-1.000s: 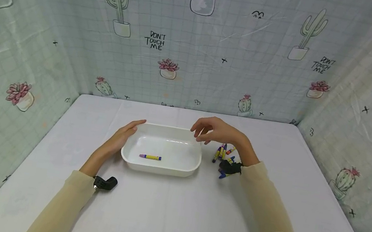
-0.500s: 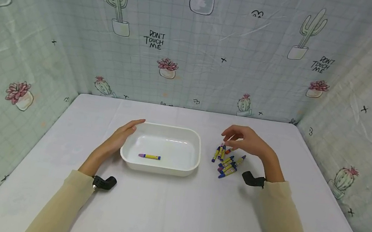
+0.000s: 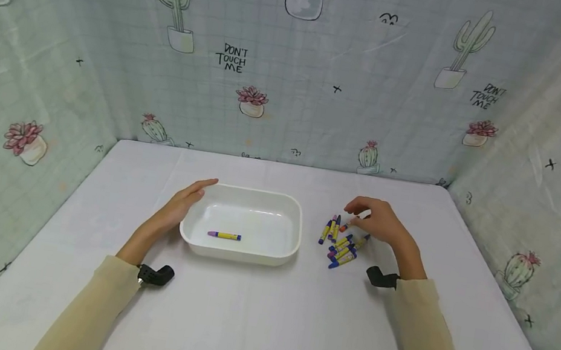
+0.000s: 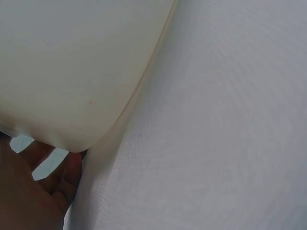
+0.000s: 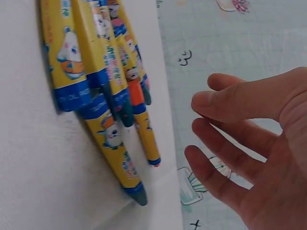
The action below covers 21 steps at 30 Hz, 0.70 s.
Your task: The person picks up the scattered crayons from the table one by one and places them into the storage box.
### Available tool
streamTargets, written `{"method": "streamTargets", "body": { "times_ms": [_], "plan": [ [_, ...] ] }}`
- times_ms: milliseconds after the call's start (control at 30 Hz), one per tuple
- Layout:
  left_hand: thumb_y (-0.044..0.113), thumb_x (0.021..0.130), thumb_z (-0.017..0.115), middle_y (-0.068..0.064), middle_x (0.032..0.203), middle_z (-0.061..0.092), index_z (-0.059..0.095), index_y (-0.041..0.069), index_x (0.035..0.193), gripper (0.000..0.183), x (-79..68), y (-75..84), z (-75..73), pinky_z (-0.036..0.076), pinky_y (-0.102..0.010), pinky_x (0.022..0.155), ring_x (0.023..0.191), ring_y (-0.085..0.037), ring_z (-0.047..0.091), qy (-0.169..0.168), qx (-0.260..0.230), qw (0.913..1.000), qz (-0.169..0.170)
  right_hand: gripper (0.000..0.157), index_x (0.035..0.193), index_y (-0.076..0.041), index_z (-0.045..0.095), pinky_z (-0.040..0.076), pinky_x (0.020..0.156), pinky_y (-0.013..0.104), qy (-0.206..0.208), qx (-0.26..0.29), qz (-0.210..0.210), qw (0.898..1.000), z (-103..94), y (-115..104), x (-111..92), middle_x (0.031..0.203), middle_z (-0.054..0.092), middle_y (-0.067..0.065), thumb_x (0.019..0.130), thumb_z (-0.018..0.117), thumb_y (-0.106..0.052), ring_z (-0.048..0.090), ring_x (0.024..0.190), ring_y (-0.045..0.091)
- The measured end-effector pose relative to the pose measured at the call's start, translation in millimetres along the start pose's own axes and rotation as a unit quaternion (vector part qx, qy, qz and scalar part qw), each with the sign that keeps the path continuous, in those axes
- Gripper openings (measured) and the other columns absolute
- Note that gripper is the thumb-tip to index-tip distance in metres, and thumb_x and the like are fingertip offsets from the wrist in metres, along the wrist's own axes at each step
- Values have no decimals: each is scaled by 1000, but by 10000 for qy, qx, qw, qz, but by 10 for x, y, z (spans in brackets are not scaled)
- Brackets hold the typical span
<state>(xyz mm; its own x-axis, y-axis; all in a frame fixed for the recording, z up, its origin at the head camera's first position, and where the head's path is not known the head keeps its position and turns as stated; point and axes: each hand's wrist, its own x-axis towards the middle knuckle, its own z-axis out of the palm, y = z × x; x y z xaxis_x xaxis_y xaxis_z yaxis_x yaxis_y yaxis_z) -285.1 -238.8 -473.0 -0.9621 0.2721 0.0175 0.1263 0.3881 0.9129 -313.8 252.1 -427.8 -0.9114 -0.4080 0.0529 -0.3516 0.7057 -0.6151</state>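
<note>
In the head view, a white rectangular tray stands on the table, with one purple-tipped crayon lying inside near its front wall. My left hand rests along the tray's left side, fingers stretched toward the far corner; the left wrist view has that hand against the tray's outer wall. To the right of the tray lie several yellow-and-blue crayons. Just above their far end is my right hand, fingertips close to an orange crayon. No crayon shows between its loosely bent fingers in the right wrist view.
A white cloth covers the table. Patterned curtains with cactus drawings enclose its back and sides. Each wrist carries a black camera, one at the left and one at the right.
My right hand has moved right from the tray's far right corner to the crayons, then lowered toward the orange one. The left hand, tray and purple-tipped crayon have stayed put.
</note>
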Motion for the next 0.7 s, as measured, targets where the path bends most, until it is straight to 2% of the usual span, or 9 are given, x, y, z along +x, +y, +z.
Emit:
{"method": "streamTargets", "body": {
  "times_ms": [67,133,367,567,700],
  "plan": [
    [34,115,28,-13,170,29,32,23,164,50,-4,5,0,40,-55,118,150,-40,38,9,-42,10000,8,25,120,0,70,53,103,56,-1,26,-20,10000,20,5,26,121,71,19,94,67,0,64,117,37],
    [34,115,28,-12,171,27,33,22,163,50,-8,5,1,29,-61,123,154,-40,32,6,-68,10000,52,24,117,-1,71,52,106,56,-34,46,-44,10000,45,27,47,121,71,18,94,66,1,63,120,38],
    [35,115,29,-13,171,28,33,23,163,50,-26,8,-7,31,-62,121,152,-41,35,0,-111,9999,-15,18,108,-6,74,48,108,59,-266,59,146,9995,138,107,58,115,75,14,93,66,-1,62,123,38],
    [35,114,29,-10,171,27,34,25,163,50,-24,17,-1,19,-61,128,158,-37,26,1,-20,10000,48,17,107,-5,75,51,103,56,-194,-159,176,9995,166,158,70,111,76,13,93,67,1,66,117,36],
    [34,114,29,-10,171,28,34,24,163,50,-20,13,-3,19,-60,128,157,-36,27,-4,-30,10000,85,19,108,-6,75,53,101,54,-190,-366,220,9989,178,200,93,112,76,13,92,67,3,67,114,34]
  ]
}}
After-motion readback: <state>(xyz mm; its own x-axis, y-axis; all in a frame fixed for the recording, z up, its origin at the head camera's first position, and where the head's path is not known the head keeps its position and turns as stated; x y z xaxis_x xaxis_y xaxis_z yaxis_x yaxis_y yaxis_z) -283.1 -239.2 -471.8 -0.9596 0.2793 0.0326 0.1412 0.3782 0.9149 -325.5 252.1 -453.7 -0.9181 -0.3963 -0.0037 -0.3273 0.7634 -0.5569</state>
